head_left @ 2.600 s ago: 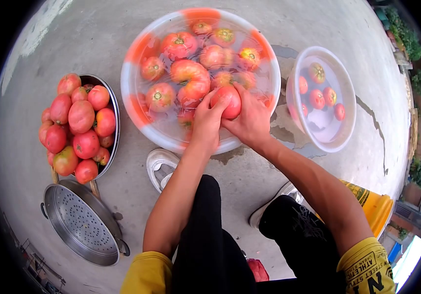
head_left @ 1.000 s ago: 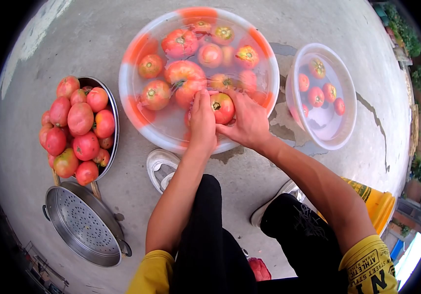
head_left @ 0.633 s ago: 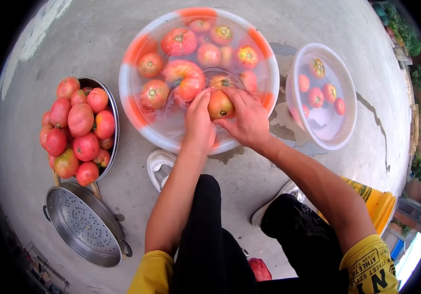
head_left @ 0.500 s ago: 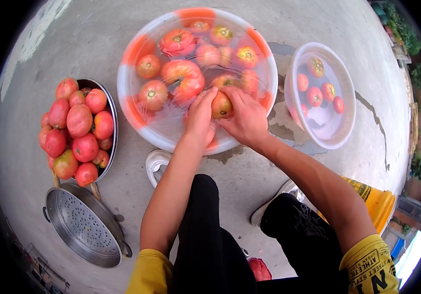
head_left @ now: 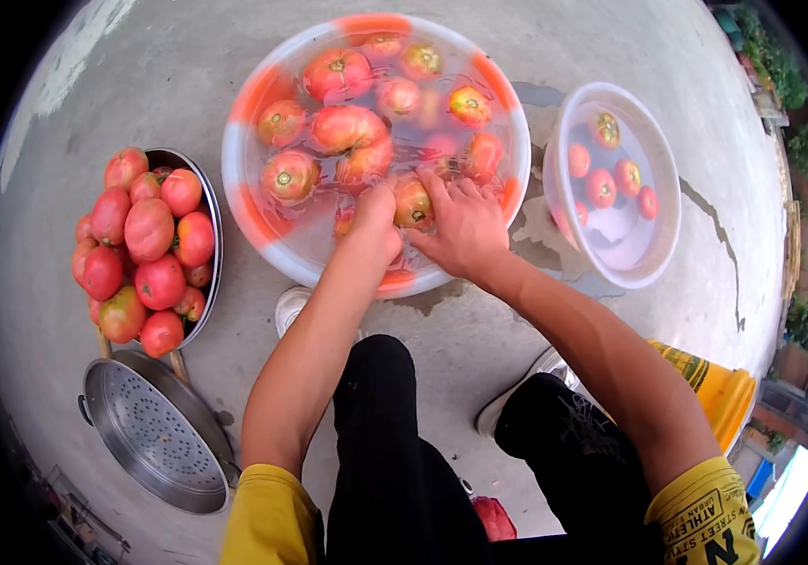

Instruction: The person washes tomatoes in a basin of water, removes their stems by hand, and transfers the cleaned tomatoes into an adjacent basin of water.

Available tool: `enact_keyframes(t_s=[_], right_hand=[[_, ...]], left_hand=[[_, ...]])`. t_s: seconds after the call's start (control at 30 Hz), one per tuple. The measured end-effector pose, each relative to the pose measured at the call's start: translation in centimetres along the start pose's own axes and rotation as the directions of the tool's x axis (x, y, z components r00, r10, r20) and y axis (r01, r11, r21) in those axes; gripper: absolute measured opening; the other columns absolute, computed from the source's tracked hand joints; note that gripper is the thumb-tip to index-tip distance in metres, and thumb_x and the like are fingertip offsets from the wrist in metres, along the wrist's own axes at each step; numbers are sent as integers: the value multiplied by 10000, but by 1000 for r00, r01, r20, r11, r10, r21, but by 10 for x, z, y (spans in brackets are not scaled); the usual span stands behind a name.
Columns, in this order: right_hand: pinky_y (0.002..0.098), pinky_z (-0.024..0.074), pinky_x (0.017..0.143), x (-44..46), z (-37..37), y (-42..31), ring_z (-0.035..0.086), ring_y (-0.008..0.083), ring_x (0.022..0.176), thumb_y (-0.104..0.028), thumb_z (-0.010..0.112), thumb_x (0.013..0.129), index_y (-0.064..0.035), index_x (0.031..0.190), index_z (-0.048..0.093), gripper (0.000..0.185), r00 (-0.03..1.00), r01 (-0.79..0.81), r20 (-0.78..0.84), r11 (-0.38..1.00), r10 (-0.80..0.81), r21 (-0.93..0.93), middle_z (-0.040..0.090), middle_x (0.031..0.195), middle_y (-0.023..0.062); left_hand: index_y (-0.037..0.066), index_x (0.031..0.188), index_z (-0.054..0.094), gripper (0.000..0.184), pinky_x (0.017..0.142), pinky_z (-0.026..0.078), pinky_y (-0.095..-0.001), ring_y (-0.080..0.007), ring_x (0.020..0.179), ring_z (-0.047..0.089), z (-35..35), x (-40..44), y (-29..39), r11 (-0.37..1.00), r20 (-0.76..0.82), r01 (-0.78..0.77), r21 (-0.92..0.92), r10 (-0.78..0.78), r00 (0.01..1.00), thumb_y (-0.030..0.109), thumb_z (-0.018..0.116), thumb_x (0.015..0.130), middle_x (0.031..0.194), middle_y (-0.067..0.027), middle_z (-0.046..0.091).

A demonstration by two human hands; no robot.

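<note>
A large orange-and-white basin (head_left: 267,231) of water holds several tomatoes, some round and one big and lobed (head_left: 352,141). Near its front side, a reddish-green tomato (head_left: 413,204) is between my two hands at the water. My right hand (head_left: 465,226) grips it from the right, fingers over its far side and thumb below. My left hand (head_left: 377,221) touches it from the left, wrist bent; its fingers are mostly hidden under the hand and the water.
Right of the basin stands a smaller pale basin (head_left: 644,259) with several tomatoes in water. On the left are a heaped bowl of tomatoes (head_left: 150,229) and a metal strainer pan (head_left: 154,433). A yellow bucket (head_left: 726,400) is at the right, my shoes (head_left: 293,309) below the basin.
The held tomato has turned and moved slightly left and down. My left hand has rotated, its fingers now out of sight. Water ripples have spread and some floating tomatoes have shifted.
</note>
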State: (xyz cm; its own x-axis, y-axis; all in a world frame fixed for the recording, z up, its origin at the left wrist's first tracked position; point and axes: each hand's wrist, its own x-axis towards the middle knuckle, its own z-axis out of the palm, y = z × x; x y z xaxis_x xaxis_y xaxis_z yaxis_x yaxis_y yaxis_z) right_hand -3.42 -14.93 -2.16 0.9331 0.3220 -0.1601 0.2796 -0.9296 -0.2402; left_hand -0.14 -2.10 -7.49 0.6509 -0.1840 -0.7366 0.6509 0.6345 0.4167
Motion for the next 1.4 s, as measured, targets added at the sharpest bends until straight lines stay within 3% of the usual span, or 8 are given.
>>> enact_keyframes(t_s=[0.27,0.47,0.67,0.73,1.0,1.07,1.17,1.4], right_hand=[[449,385,1013,3,11,3,524,308,1210,-536,610,844,-50,1385,471,741,997,-65,-56,995,61,-73,585,1284,163],[439,404,981,0,2,1,547,299,1151,-516,631,844,-53,1325,504,679,993,32,-111,999,-28,31,602,1170,145],[421,440,942,2,-4,-1,580,316,1091,-490,678,816,-40,1312,488,695,969,-235,120,959,218,161,593,1206,161],[425,451,929,2,11,5,589,315,1083,-467,699,805,-25,1300,484,697,903,86,-430,987,-18,138,601,1208,156],[422,482,892,-2,10,7,613,310,1055,-445,709,800,-33,1301,487,686,964,8,-261,977,48,212,580,1239,151],[420,494,881,-2,10,6,611,311,1061,-446,714,792,-42,1307,487,692,979,-53,-175,962,103,269,575,1244,150],[417,514,864,-2,11,6,617,313,1051,-430,721,790,-56,1301,494,673,932,77,-362,971,11,227,577,1234,139],[411,518,854,-3,9,10,621,322,1022,-275,704,775,-67,1262,520,561,911,168,-408,960,-65,224,590,1183,135]], left_hand=[[101,1196,580,288,866,552,-415,-240,990,652,-5,-5,-9,980,200,184,-77,-166,966,283,432,1029,1124,-91,647],[100,1208,577,406,840,554,-448,-237,982,652,-27,24,-13,984,91,177,-33,-173,981,371,330,1033,1145,-92,642],[99,1231,569,547,798,568,-428,-232,980,655,-1,-18,-2,983,15,147,112,-150,989,526,330,988,1170,-102,637],[97,1241,563,546,808,566,-430,-233,992,653,1,-17,-2,987,41,130,92,-134,990,519,321,993,1173,-104,639],[74,1282,530,534,866,551,-448,-246,1071,637,-1,-14,-8,996,63,83,39,-86,994,473,295,1019,1224,-118,620],[56,1313,494,537,891,549,-454,-268,1091,628,-3,-10,-11,966,145,-175,189,149,978,460,288,1026,1258,-135,595],[51,1338,468,558,888,552,-461,-279,1096,623,13,-34,0,989,-31,6,149,-2,1000,475,279,1027,1269,-137,586],[77,1342,481,594,849,556,-456,-275,1081,628,6,-28,-1,994,34,105,-43,-104,994,518,242,1024,1270,-147,584]])
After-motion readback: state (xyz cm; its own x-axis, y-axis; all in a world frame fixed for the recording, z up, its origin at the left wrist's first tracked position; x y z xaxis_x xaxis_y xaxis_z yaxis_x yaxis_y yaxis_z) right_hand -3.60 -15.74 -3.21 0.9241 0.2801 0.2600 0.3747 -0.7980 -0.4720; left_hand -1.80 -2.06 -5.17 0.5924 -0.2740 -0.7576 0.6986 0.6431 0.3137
